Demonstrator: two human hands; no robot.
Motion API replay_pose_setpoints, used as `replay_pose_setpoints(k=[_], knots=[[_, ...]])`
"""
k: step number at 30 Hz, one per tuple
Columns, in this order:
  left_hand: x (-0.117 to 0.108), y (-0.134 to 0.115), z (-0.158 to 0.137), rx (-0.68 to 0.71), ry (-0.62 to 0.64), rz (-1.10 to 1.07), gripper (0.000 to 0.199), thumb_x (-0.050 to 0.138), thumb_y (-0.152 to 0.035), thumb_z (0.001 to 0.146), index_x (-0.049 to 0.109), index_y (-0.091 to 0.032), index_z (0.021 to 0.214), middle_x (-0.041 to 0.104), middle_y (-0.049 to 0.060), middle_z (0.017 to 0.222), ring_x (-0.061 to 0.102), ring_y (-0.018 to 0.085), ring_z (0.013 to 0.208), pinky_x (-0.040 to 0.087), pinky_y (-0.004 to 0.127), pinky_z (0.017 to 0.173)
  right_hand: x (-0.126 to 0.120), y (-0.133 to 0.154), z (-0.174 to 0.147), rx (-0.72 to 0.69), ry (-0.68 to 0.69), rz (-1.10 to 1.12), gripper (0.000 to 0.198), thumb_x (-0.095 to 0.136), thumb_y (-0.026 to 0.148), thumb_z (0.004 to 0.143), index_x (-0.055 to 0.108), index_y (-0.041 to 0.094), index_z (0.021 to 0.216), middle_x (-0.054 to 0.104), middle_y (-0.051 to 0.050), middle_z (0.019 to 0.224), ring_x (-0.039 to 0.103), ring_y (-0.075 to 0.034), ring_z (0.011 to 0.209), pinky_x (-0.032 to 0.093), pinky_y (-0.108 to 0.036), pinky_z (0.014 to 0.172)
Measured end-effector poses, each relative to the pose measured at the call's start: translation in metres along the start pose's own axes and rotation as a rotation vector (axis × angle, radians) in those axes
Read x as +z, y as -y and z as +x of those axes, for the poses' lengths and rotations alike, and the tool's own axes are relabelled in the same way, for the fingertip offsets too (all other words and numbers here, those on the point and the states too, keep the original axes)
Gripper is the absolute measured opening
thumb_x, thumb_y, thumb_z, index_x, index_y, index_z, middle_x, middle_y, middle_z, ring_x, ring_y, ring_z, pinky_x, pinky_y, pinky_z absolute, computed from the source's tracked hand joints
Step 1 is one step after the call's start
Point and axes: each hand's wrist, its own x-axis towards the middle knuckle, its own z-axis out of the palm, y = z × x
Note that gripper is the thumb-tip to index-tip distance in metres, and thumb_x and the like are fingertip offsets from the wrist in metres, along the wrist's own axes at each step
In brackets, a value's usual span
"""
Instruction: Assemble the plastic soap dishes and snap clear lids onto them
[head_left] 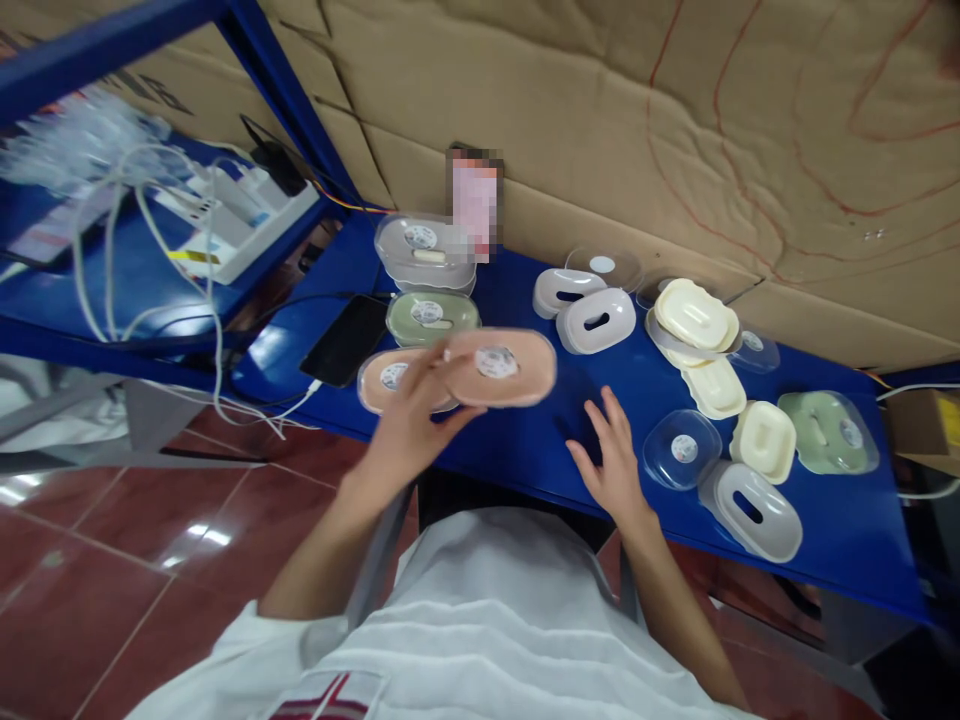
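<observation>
My left hand [409,430] is closed on the near-left end of a peach oval soap box [532,375] with a clear lid and a round white label. The soap box is slightly blurred and held above the table. A second peach soap box [379,375] lies just behind my left hand, partly covered by it. Fingers apart and holding nothing, my right hand [613,465] hovers over the table's front edge. A clear lid [682,450] with a label is the nearest thing to its right.
On the blue table [525,455] are a green soap box [420,320], grey boxes [427,265], grey slotted bases [598,320], cream trays [694,312], another grey base [757,512] and a green box [829,432]. A plugged-in phone [345,340] and white cables [217,350] lie left. Cardboard [570,130] stands behind.
</observation>
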Motion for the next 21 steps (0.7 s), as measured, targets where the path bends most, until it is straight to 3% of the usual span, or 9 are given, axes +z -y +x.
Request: replay_pose_setpoints(k=[4,9,12,15,18,21], knots=[[-0.045,0.053,0.033,-0.009,-0.044,0.02,0.067,0.08,-0.055,0.094,0.056,-0.024,0.148,0.06,0.01,0.156,0.057,0.033,0.147,0.049,0.053,0.123,0.002,0.001,0.003,0.038,0.066,0.006,0.072,0.062,0.026,0.106,0.032,0.038,0.171,0.028,-0.011,0.179,0.034,-0.035,0.164,0.044,-0.062,0.128],[-0.058,0.092,0.055,-0.074,0.074,0.027,0.074,0.069,-0.067,0.096,0.05,-0.019,0.15,0.059,0.009,0.155,0.06,0.03,0.14,0.05,0.055,0.119,0.005,0.004,0.006,0.019,0.146,-0.046,0.065,0.056,0.028,0.109,0.035,0.033,0.17,0.022,-0.011,0.181,0.026,-0.033,0.167,0.039,-0.061,0.131],[-0.056,0.096,0.055,-0.135,0.143,0.014,0.078,0.074,-0.063,0.095,0.044,-0.021,0.154,0.057,0.007,0.159,0.062,0.029,0.136,0.052,0.053,0.12,0.001,0.005,0.019,0.001,0.194,-0.146,0.063,0.053,0.03,0.11,0.035,0.031,0.171,0.022,-0.011,0.181,0.023,-0.034,0.168,0.033,-0.062,0.133],[-0.06,0.098,0.054,-0.08,0.148,0.021,0.086,0.073,-0.062,0.097,0.035,-0.02,0.162,0.051,0.009,0.165,0.058,0.031,0.142,0.051,0.059,0.121,-0.002,0.001,0.046,0.035,0.229,-0.287,0.063,0.051,0.035,0.111,0.035,0.024,0.171,0.022,-0.014,0.181,0.02,-0.036,0.168,0.025,-0.065,0.134],[-0.068,0.087,0.049,0.022,0.058,0.101,0.086,0.074,-0.06,0.098,0.035,-0.022,0.165,0.044,0.01,0.171,0.046,0.037,0.155,0.05,0.065,0.121,0.0,-0.007,0.076,0.098,0.239,-0.39,0.066,0.051,0.036,0.11,0.034,0.014,0.17,0.03,-0.02,0.177,0.025,-0.038,0.166,0.02,-0.066,0.134],[-0.064,0.051,0.034,0.086,-0.1,0.158,0.068,0.072,-0.046,0.103,0.042,-0.025,0.161,0.043,0.009,0.171,0.044,0.036,0.157,0.046,0.064,0.125,0.007,-0.009,0.09,0.141,0.243,-0.446,0.063,0.051,0.034,0.11,0.039,0.012,0.167,0.049,-0.023,0.165,0.042,-0.04,0.156,0.017,-0.072,0.131]])
